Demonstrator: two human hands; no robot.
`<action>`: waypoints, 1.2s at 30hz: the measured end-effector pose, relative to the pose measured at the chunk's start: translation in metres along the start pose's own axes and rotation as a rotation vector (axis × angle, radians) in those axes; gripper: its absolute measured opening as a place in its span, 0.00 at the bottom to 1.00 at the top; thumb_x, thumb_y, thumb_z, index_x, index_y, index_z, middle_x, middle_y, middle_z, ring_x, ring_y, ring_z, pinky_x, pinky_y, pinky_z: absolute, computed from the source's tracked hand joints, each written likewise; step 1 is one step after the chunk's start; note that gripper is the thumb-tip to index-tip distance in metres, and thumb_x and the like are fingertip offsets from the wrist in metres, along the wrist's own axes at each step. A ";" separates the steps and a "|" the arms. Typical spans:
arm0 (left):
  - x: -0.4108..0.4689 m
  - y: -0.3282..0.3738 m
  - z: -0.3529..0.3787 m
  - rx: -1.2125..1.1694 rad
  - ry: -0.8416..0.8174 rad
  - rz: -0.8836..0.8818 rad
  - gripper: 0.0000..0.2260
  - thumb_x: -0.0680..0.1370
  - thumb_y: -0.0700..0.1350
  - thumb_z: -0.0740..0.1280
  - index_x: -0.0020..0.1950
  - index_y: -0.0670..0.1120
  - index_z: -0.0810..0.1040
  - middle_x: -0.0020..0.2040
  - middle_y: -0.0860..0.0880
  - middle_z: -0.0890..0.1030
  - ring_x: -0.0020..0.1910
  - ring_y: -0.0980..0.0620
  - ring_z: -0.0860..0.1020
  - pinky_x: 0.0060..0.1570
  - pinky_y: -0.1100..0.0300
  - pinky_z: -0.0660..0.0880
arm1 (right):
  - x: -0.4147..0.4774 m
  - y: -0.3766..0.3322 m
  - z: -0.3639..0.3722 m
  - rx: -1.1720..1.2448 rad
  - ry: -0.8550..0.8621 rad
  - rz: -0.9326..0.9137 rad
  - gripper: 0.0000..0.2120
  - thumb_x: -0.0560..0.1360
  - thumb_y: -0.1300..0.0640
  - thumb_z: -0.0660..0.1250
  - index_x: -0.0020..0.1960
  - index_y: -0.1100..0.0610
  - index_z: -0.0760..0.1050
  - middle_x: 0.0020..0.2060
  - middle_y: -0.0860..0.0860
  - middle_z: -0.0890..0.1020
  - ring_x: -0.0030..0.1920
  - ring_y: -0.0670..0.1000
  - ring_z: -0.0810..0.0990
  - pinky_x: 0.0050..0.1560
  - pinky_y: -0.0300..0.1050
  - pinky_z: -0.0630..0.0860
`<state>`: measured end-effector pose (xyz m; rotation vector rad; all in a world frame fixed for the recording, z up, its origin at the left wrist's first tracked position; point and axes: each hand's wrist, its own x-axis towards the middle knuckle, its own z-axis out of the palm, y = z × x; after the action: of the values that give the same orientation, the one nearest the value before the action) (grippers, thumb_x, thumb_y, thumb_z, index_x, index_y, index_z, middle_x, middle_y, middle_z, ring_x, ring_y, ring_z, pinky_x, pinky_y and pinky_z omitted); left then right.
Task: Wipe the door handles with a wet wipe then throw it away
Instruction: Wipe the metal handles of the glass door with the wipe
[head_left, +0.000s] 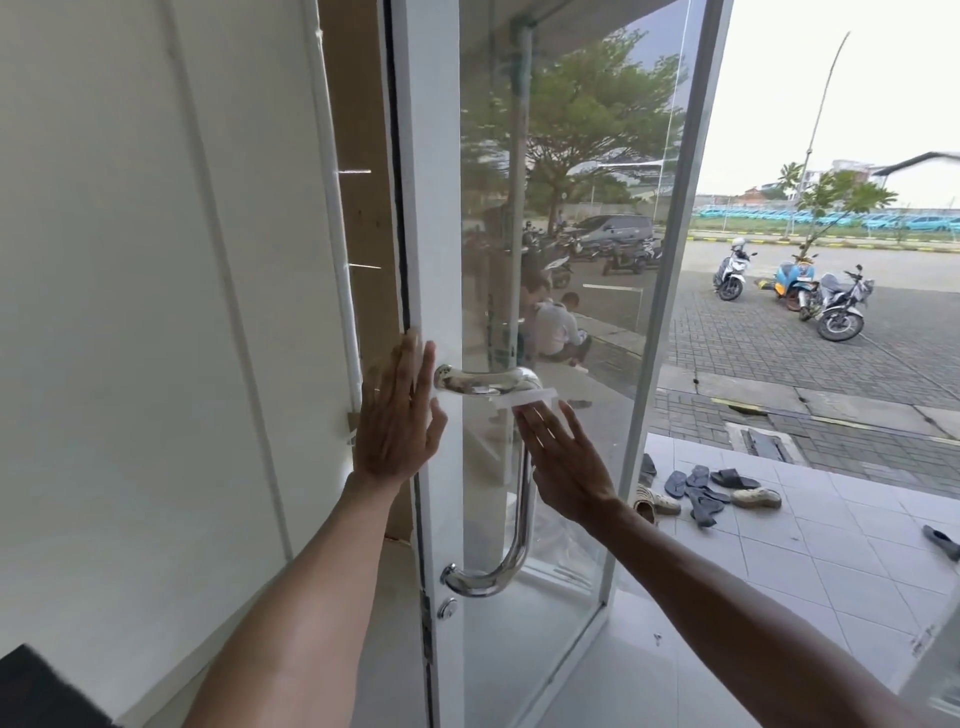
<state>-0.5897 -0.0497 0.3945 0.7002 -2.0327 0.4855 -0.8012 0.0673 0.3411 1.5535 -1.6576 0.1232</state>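
Head view: door handle (523, 512) (steel)
Left hand (399, 418): spread flat on door frame (435, 208)
Right hand (567, 465): straight fingers (543, 430) press wipe (525, 400) to handle top

I see bright overcast daylight flooding in right of the glass door (566, 208), reflections glazing it, edges bowed.

The curved chrome metal door handle (522, 525) stands upright. The thin white wet wipe (524, 401) lies across its upper bend, under the right grip's (566, 467) straight fingertips.
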 end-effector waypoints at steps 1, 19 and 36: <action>0.000 0.000 -0.001 0.027 0.001 0.032 0.30 0.76 0.43 0.62 0.77 0.40 0.59 0.78 0.37 0.56 0.78 0.42 0.57 0.76 0.49 0.51 | 0.000 0.000 0.001 0.016 0.014 -0.009 0.38 0.64 0.64 0.67 0.73 0.64 0.61 0.72 0.59 0.68 0.72 0.59 0.66 0.72 0.60 0.55; -0.002 0.020 -0.011 0.129 -0.201 -0.165 0.33 0.73 0.40 0.64 0.78 0.48 0.59 0.80 0.45 0.49 0.79 0.49 0.51 0.73 0.45 0.59 | 0.066 -0.019 -0.053 0.585 0.256 -0.148 0.32 0.77 0.43 0.60 0.73 0.64 0.64 0.72 0.60 0.67 0.75 0.56 0.62 0.76 0.54 0.57; 0.007 0.009 -0.026 0.200 -0.273 -0.094 0.29 0.72 0.42 0.60 0.74 0.41 0.66 0.77 0.44 0.64 0.74 0.50 0.66 0.70 0.48 0.63 | 0.065 -0.023 -0.031 0.674 0.274 -0.058 0.29 0.76 0.50 0.62 0.72 0.63 0.66 0.72 0.59 0.68 0.74 0.55 0.64 0.72 0.55 0.64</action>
<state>-0.5825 -0.0302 0.4131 1.0260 -2.2106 0.5689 -0.7585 0.0298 0.3904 1.9576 -1.4168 0.8992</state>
